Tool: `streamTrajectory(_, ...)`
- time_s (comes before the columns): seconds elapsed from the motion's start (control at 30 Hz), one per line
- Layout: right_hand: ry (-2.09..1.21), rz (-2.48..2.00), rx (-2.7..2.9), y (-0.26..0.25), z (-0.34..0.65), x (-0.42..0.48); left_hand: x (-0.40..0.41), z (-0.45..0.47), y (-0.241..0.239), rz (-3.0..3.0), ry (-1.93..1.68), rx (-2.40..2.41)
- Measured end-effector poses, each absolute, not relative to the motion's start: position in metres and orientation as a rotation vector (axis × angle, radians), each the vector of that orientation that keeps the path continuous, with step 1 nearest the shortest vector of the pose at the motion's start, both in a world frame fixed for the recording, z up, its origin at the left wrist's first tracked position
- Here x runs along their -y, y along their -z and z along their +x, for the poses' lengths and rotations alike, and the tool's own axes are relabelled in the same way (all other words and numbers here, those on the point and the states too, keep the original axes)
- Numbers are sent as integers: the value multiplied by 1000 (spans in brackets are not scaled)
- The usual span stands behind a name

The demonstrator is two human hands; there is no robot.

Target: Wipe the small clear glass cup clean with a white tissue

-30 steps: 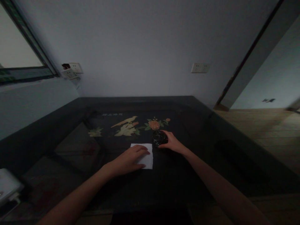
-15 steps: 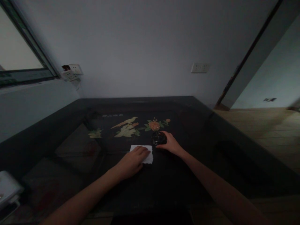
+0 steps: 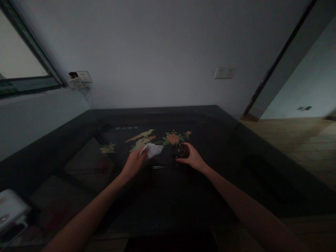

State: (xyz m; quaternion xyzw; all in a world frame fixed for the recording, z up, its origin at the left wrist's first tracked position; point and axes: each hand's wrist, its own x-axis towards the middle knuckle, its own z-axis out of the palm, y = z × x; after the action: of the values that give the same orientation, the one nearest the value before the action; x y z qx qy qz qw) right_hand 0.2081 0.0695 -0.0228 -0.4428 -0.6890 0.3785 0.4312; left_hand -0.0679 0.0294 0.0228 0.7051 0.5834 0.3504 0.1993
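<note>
My left hand [image 3: 135, 158] pinches a white paper tissue [image 3: 153, 150] between thumb and fingers. The tissue is crumpled near the fingers, its free end pointing right toward a small round glass vessel [image 3: 180, 151]. My right hand [image 3: 191, 155] wraps its thumb and fingers around the right side of this vessel. The glass looks dark and see-through against the black tabletop; its exact kind is hard to make out in the dim light. Tissue and glass are apart, with a narrow gap between them.
The glossy black table [image 3: 168, 203] carries a printed bird [image 3: 143, 134] and a flower [image 3: 173, 138]. A white device [image 3: 12, 210] is at the left edge. Wall sockets [image 3: 224, 73] are behind the table, and wooden floor [image 3: 288, 134] lies to the right.
My left hand has lifted the tissue from lying flat on the table and moved it left and away from me. The right hand and glass have shifted slightly right and farther off.
</note>
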Motion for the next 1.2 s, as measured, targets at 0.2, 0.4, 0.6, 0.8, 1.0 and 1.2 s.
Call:
streamTrajectory(0.2,-1317,-840,1528,8,194,-56,-35,-68,-27,1695,-1412,-1738)
streamTrajectory(0.4,-1606,-744,1325,-20,165,-27,-15,-35,-56,2217,-1359,-1430)
streamTrajectory(0.6,-1595,-730,1125,-33,155,-9,-5,-16,-56,2423,-1434,-1143)
streamTrajectory(0.8,-1617,-663,1147,-30,167,-7,-4,-24,-39,2712,-1209,-807)
streamTrajectory(1.0,-1594,-593,1231,-22,174,-18,0,-18,-37,2735,-1125,-795)
streamTrajectory(1.2,-1524,-590,1391,-13,176,-23,13,-8,-26,2477,-1131,-1062)
